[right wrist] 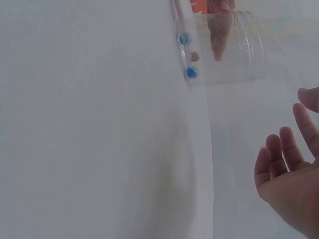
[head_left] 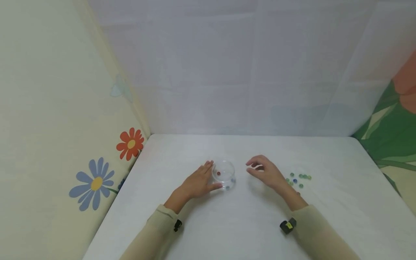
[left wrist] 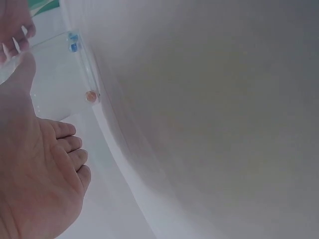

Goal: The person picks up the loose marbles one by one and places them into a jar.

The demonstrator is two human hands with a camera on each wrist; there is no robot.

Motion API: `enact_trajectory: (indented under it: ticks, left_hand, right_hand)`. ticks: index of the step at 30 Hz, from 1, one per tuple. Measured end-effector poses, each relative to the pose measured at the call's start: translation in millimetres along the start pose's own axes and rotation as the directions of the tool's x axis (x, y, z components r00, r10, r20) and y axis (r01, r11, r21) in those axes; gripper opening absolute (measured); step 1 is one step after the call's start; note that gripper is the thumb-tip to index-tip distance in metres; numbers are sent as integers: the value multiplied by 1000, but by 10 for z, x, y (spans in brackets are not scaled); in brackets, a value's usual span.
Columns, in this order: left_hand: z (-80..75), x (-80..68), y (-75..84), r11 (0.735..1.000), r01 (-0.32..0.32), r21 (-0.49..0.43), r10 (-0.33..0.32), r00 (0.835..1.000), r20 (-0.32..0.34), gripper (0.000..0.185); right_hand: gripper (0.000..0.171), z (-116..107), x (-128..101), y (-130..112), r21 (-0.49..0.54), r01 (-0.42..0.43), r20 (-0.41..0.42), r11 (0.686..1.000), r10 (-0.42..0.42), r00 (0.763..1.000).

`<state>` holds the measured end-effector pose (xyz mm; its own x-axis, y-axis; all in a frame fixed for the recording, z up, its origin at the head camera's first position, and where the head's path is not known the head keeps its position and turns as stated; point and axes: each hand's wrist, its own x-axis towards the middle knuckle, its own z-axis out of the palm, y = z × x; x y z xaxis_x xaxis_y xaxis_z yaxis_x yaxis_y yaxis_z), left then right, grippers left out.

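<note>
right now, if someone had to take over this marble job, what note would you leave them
Left hand: open, fingers straight against the side of the clear glass bowl.
Right hand: holds nothing, loosely curled, just right of the bowl, apart from it.
Done: three marbles lie in the bowl, two blue and one red.
Left: a cluster of loose marbles, mostly green, on the white table right of the right hand.

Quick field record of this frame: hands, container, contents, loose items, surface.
left hand: straight fingers and thumb against the left side of the glass cup
right hand: just right of the cup, fingers loosely curled, holding nothing, not touching it
glass cup: clear, upright on the table
contents: red marble and two blue marbles at the bottom
loose marbles: small cluster, green and blue, right of the right hand
table: white cloth surface
</note>
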<state>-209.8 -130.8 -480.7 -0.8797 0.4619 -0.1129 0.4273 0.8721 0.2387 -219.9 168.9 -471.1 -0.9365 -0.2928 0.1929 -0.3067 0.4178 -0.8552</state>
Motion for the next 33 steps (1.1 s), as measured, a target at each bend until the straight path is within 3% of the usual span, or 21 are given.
enact_trajectory:
  ticks: [21, 33]
  left_hand:
    - [-21, 16, -17, 999, -30, -28, 30, 999, -17, 97]
    - [-13, 11, -14, 1000, -9, -25, 9, 1000, 4, 100]
  right_hand:
    - [26, -347, -230, 169, -77, -77, -34, 994, 75, 997]
    - [29, -620, -469, 299, -149, -91, -48, 985, 85, 995]
